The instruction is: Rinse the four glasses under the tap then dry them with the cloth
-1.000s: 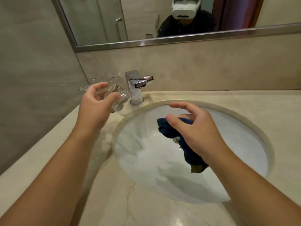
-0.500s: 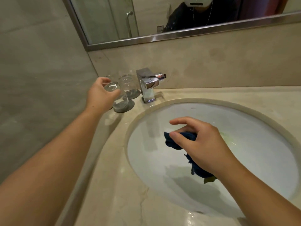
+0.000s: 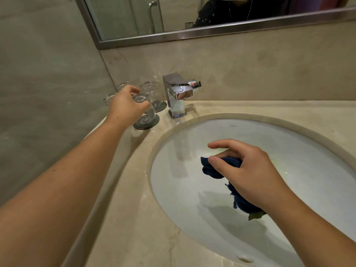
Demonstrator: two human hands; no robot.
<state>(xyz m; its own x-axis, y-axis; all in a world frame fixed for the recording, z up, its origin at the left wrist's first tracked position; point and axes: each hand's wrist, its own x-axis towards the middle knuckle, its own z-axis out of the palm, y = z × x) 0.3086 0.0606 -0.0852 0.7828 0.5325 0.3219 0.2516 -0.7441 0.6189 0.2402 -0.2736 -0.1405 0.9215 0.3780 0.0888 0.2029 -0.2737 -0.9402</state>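
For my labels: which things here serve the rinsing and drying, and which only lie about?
Job: left hand gripping glass, three more glasses, tap, sink, blue cloth in right hand.
Lying about: two dark coasters, mirror.

So the left hand (image 3: 125, 106) is wrapped round a glass (image 3: 146, 107) sitting on a dark coaster (image 3: 148, 123) near the counter's (image 3: 125, 199) back left corner, just beside the tap (image 3: 178, 95). The right hand (image 3: 250, 170) is holding the blue cloth (image 3: 213, 168) over the sink (image 3: 250, 117).

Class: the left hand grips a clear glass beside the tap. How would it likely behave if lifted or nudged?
The glass looks rigid and breakable, with thin clear walls. Tall and narrow on its small dark coaster, it may tip if nudged. Its smooth surface could slip in the left hand, unlike the cloth bunched in the right hand.
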